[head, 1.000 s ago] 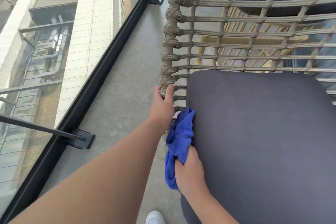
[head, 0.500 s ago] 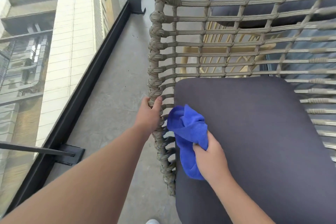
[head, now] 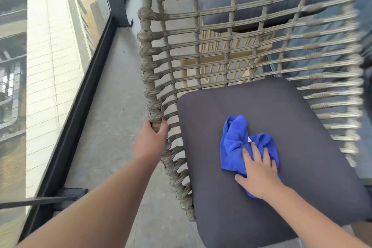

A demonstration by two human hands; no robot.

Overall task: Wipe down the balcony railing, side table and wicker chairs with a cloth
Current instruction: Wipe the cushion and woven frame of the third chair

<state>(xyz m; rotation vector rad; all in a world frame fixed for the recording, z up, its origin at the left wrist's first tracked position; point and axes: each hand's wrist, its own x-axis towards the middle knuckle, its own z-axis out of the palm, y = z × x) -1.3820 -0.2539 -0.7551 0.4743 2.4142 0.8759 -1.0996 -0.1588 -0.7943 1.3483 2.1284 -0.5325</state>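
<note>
Fluffy blue cloth (head: 237,143) on a matt dark fabric cushion (head: 302,147); chair (head: 231,52) of woven beige rope.

One blue cloth (head: 239,143), one dark seat cushion (head: 281,167) at lower right, two hands (head: 150,143), and seemingly two wicker chairs (head: 241,46), the second only glimpsed through the weave at top.

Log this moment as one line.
left hand: grips chair frame | right hand: flat on cloth | cloth: on cushion
</note>
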